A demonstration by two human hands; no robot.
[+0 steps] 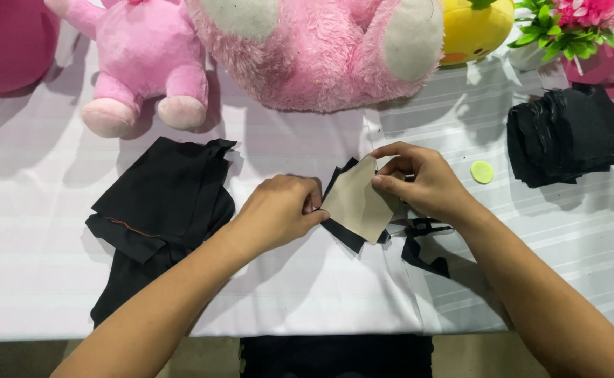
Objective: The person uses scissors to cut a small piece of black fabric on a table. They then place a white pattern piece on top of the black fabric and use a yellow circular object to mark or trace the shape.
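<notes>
A tan cardboard pattern piece (358, 203) lies on top of a black fabric piece (342, 234), both lifted a little over the white table (307, 301). My left hand (279, 210) pinches the left edge of the pattern and fabric. My right hand (419, 178) pinches their upper right edge. Under my right wrist lie black scissors (419, 226) and a black fabric scrap (422, 260).
Folded black cloth (160, 203) lies to the left, and a stack of cut black pieces (566, 133) sits at the right. A small yellow-green disc (482, 171) lies beside the stack. Pink plush toys (321, 49), a yellow plush (475, 28) and a flower pot (566, 28) line the far edge.
</notes>
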